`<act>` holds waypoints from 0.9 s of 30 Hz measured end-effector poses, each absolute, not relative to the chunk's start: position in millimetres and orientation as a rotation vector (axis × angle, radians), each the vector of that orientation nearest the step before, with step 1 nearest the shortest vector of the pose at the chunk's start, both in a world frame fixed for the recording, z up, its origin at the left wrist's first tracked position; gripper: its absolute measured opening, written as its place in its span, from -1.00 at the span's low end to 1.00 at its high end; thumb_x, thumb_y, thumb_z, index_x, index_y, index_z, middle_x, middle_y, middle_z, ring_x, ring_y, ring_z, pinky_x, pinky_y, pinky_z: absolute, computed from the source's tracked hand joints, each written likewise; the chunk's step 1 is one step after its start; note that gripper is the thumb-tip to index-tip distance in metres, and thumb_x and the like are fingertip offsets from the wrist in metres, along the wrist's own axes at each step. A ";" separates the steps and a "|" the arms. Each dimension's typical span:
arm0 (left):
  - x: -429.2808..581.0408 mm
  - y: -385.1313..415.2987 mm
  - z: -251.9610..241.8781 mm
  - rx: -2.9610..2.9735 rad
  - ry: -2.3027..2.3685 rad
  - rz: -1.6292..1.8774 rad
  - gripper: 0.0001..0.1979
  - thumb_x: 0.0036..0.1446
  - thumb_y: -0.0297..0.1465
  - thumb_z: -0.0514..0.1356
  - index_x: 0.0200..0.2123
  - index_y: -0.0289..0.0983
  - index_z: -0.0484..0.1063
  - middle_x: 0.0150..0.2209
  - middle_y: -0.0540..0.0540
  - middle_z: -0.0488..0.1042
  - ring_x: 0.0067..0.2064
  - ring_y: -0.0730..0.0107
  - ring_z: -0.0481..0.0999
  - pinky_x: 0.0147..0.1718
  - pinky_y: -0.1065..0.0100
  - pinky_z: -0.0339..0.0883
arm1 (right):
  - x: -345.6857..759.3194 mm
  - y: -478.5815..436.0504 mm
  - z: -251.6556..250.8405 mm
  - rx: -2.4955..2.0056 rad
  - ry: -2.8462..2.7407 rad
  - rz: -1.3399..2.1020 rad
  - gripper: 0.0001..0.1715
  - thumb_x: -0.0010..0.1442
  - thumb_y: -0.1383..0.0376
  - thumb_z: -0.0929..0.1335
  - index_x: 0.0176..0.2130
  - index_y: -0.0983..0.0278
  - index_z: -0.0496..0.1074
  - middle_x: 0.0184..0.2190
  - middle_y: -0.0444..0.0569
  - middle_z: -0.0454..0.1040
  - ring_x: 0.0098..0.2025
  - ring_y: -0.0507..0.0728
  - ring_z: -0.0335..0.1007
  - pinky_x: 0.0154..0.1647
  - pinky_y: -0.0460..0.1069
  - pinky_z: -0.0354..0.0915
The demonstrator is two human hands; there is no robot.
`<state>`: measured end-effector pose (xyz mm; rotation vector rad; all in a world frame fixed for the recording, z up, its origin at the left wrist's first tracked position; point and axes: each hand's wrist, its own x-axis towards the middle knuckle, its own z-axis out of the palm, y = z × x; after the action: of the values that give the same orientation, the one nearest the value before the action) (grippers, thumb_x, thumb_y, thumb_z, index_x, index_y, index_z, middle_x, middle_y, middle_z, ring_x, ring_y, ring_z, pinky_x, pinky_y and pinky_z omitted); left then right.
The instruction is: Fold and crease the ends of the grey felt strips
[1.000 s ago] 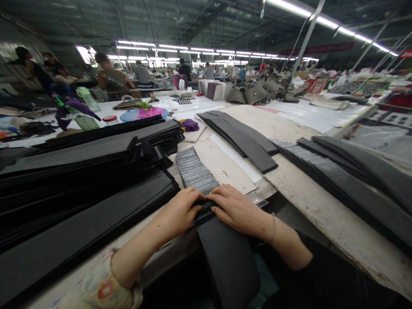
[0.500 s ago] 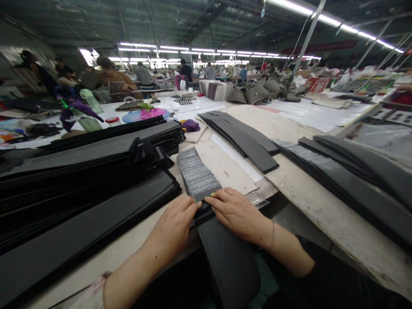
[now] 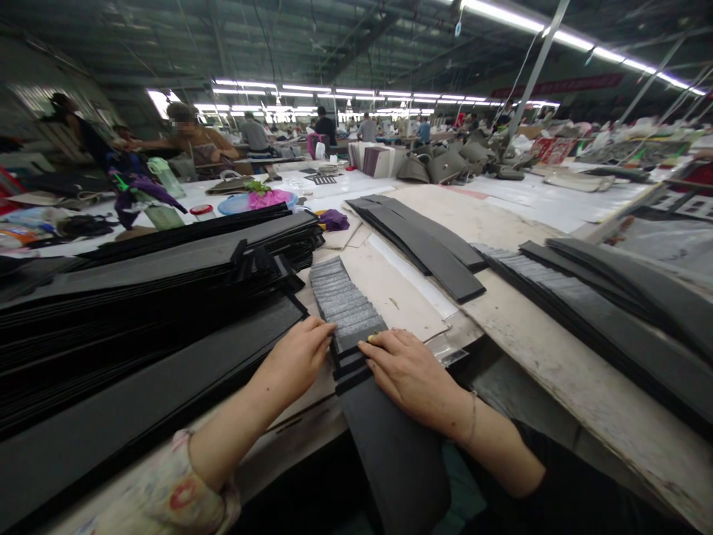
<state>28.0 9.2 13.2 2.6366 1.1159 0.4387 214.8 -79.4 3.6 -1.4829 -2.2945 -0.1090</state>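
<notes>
A fanned row of overlapping dark strips with grey ends [image 3: 342, 297] runs toward me and over the table's near edge. Its nearest strip, a long dark panel [image 3: 390, 446], hangs down in front of me. My left hand [image 3: 304, 353] is at the left side of the row, its fingers closed together at the strip edges; what they pinch, if anything, is hidden. On the right side, my right hand [image 3: 409, 375] lies over the strips with its fingers spread a little.
Large piles of dark strips [image 3: 139, 386] fill the left side. More strips lie in a stack [image 3: 417, 238] beyond the row and in another [image 3: 601, 312] at the right. A purple cloth [image 3: 334, 219] and blue basin [image 3: 234, 204] stand farther back. People work in the distance.
My left hand has moved up and left, away from my right hand, to the side of the row. My right hand has stayed nearly in place. The view has shifted slightly.
</notes>
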 end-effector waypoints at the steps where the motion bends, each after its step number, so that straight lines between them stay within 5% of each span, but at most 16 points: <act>1: 31.1 10.0 11.5 2.676 1.124 0.433 -0.69 0.15 -0.47 -0.07 -0.09 -0.30 0.35 -0.18 -0.14 0.38 -0.14 0.29 0.36 -0.10 0.28 0.24 | 214.8 -79.5 3.3 -1.484 -2.290 -0.106 -0.67 0.21 0.33 0.17 -0.04 0.32 0.31 -0.22 0.04 0.35 -0.11 0.14 0.22 -0.01 0.11 0.18; 14: 46.2 6.8 15.5 2.780 1.229 0.384 -0.77 0.15 -0.50 -0.07 -0.35 -0.29 0.39 -0.34 -0.10 0.37 -0.26 0.33 0.37 -0.23 0.33 0.23 | 214.5 -79.9 0.4 -1.501 -2.245 -0.071 -0.66 0.21 0.32 0.17 -0.03 0.30 0.31 -0.19 0.05 0.34 -0.10 0.14 0.21 0.00 0.10 0.17; 22: 54.4 24.4 20.8 2.239 1.174 0.447 -0.83 0.06 -0.34 -0.03 -0.44 -0.27 0.29 -0.49 0.01 0.35 -0.40 0.38 0.36 -0.39 0.37 0.22 | 214.0 -82.4 -2.1 -1.485 -2.204 -0.079 -0.66 0.21 0.33 0.17 -0.05 0.33 0.32 -0.17 0.05 0.36 -0.08 0.14 0.21 0.02 0.09 0.17; 27: 68.9 23.9 32.0 1.961 1.148 0.468 -0.65 0.06 -0.23 -0.03 -0.17 -0.31 0.31 -0.47 0.01 0.36 -0.41 0.39 0.36 -0.40 0.37 0.24 | 215.1 -82.6 -6.7 -1.456 -2.167 -0.112 -0.66 0.22 0.31 0.16 -0.05 0.35 0.33 -0.14 0.05 0.37 -0.05 0.14 0.21 0.06 0.07 0.14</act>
<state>68.9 23.9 32.0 1.9608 1.1478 0.4680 215.1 -82.6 -6.7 -1.4565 -2.1670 -0.1123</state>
